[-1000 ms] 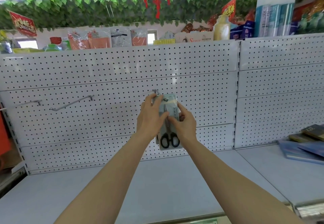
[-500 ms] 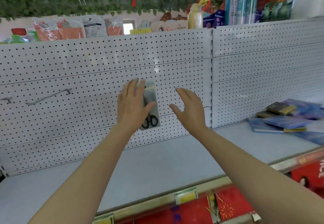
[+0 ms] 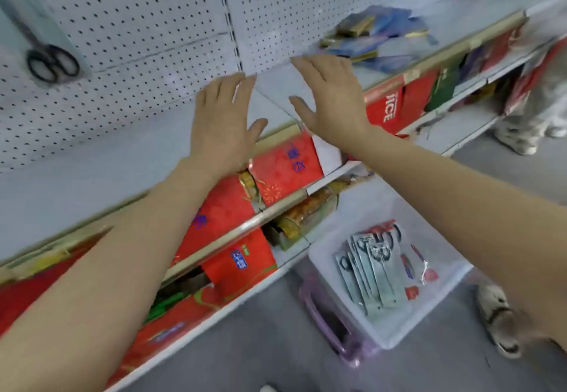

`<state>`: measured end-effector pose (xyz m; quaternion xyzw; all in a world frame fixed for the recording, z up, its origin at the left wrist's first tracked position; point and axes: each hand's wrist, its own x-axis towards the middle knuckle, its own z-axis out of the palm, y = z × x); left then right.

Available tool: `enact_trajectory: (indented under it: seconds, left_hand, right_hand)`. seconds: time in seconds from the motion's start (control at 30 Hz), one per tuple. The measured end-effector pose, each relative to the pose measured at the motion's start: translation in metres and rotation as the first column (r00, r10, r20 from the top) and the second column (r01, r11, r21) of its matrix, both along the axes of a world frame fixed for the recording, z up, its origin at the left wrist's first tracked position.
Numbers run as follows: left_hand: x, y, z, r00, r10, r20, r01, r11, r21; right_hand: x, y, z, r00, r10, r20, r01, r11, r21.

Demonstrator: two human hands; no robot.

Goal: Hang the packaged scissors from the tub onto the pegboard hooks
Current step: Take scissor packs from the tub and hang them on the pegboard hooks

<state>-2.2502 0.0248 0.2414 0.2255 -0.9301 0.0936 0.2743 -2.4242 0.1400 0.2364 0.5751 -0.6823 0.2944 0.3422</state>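
One packaged pair of black-handled scissors (image 3: 46,51) hangs on the white pegboard (image 3: 147,23) at the upper left. Both my hands are empty with fingers spread, held over the grey shelf. My left hand (image 3: 225,121) is at the centre, and my right hand (image 3: 329,94) is just to its right. On the floor at the lower right stands a clear plastic tub (image 3: 389,324) with a purple lid handle. It holds several packaged scissors (image 3: 368,272) stacked on edge, plus red-carded ones.
The grey shelf (image 3: 92,170) runs below the pegboard, with blue and gold booklets (image 3: 371,38) at its right end. Red packets (image 3: 276,167) fill the lower shelves. A person's shoes (image 3: 518,137) stand at the right; a slippered foot (image 3: 497,321) is beside the tub.
My left hand let go of the scissors pack, which now hangs on the pegboard. Both hands drew back and my view swung down and right, bringing the tub into sight.
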Motion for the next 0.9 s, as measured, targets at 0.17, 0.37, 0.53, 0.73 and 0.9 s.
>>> enact_trajectory:
  seconds: [0.17,0.37,0.53,0.73,0.9]
  left_hand:
    - [-0.067,0.064,-0.099,0.987,-0.077,0.144,0.063,0.993,0.099]
    - [-0.115,0.115,-0.228,0.929,-0.208,0.306,0.146,0.966,0.213]
    - [-0.134,0.141,-0.315,0.816,-0.272,0.510,0.138,0.948,0.286]
    - [-0.151,0.156,-0.394,0.698,-0.372,0.611,0.164,0.914,0.370]
    - [-0.155,0.161,-0.437,0.669,-0.426,0.609,0.194,0.891,0.410]
  right_hand:
    - [-0.060,0.087,-0.099,0.990,-0.109,0.093,0.089,0.977,0.191]
    - [-0.096,0.171,-0.232,0.921,-0.335,0.197,0.220,0.868,0.445]
    - [-0.110,0.218,-0.337,0.902,-0.396,0.172,0.179,0.706,0.685]
    - [-0.125,0.229,-0.415,0.993,-0.054,0.108,-0.069,0.485,0.872]
    - [-0.127,0.210,-0.460,0.956,0.286,0.057,-0.136,0.267,0.954]
